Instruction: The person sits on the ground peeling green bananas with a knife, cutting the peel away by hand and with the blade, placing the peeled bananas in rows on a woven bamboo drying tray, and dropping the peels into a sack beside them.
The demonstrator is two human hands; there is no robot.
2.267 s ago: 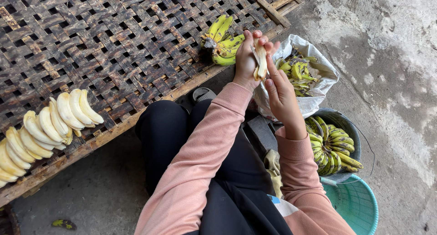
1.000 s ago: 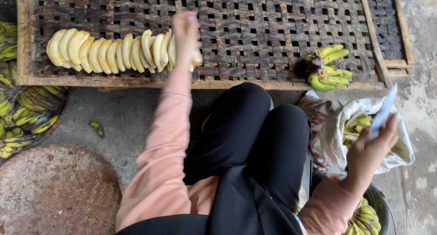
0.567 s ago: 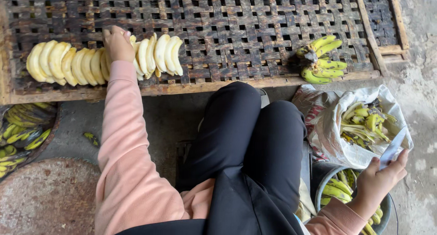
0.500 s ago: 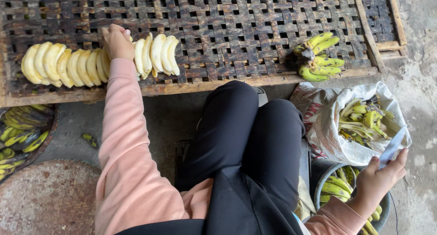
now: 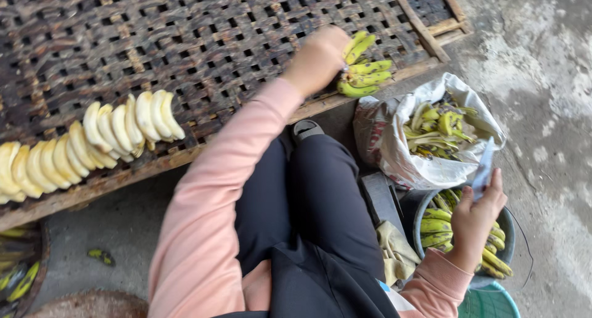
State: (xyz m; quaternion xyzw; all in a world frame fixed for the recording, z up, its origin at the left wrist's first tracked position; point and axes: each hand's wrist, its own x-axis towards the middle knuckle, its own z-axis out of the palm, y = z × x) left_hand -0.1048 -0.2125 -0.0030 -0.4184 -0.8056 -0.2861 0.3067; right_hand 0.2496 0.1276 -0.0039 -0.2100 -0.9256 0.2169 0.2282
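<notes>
My left hand (image 5: 317,59) reaches across to a small bunch of yellow-green bananas (image 5: 364,68) on the woven bamboo rack (image 5: 203,40) and is closed around its stem end. My right hand (image 5: 478,210) hovers over a dark bucket (image 5: 505,222) of unpeeled bananas and grips a knife (image 5: 484,167) with its blade pointing up. A row of pale peeled bananas (image 5: 86,142) lies along the rack's near edge at the left.
A white sack (image 5: 401,154) full of banana peels sits beside my knee. A yellowish cloth (image 5: 394,253) lies by my leg, a teal basket (image 5: 490,299) at bottom right. More green bananas (image 5: 18,281) show at bottom left. Concrete floor lies to the right.
My left hand left the row of peeled bananas and swung right to the bunch on the rack. The right hand stayed over the bucket with the knife.
</notes>
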